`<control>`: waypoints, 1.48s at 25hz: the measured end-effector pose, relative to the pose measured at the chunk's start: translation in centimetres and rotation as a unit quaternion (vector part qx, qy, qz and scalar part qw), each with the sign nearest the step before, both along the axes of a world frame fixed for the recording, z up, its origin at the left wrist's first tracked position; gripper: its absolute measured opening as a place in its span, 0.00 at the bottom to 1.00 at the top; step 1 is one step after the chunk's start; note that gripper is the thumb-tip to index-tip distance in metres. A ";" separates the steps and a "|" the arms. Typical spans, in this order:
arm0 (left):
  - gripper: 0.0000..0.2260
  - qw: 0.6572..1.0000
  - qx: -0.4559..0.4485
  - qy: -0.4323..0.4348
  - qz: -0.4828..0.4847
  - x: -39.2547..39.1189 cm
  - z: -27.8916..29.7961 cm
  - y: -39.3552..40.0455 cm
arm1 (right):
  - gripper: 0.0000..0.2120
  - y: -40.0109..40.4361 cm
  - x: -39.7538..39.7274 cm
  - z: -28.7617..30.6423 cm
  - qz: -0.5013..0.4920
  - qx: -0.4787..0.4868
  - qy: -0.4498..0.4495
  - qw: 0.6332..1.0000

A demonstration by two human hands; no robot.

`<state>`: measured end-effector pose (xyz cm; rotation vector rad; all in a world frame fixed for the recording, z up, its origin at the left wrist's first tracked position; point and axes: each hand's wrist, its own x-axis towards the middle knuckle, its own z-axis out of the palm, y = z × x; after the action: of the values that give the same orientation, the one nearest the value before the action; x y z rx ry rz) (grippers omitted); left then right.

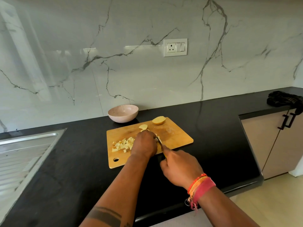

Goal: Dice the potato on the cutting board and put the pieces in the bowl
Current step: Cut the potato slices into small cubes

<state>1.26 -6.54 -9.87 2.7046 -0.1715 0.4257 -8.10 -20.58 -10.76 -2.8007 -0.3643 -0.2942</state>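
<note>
A wooden cutting board (177, 136) lies on the black counter. A heap of diced potato (122, 145) sits on its left part. A potato half (158, 120) rests at the board's far edge, and a smaller cut piece (143, 126) lies nearer the middle. My left hand (144, 144) curls over a potato piece on the board, hiding most of it. My right hand (178, 167) grips a knife (159, 142) whose blade runs to the left hand's fingers. A pale pink bowl (123, 117) stands behind the board, and I see nothing inside it.
A steel sink drainboard (24, 154) is set in the counter at the left. A dark cloth (285, 99) lies at the far right above a beige cabinet (268, 141). A marble wall with a socket (175, 47) backs the counter.
</note>
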 end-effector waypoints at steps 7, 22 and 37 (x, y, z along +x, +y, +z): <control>0.13 0.999 -0.013 0.031 0.000 0.2 0.0 1.1 | 0.27 0.4 0.1 1.0 -0.013 0.028 -0.018 0.999; 0.09 1.000 -0.006 0.012 0.025 0.8 -0.3 0.6 | 0.26 -0.1 -0.3 -0.1 0.016 0.000 -0.016 1.000; 0.08 1.000 0.008 0.004 0.025 1.2 -0.3 1.2 | 0.18 1.4 3.6 1.3 0.042 0.030 0.035 0.998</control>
<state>2.51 -5.32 -10.17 2.7305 -0.1044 0.4305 -4.52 -19.13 -9.43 -2.7202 -0.4493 -0.1850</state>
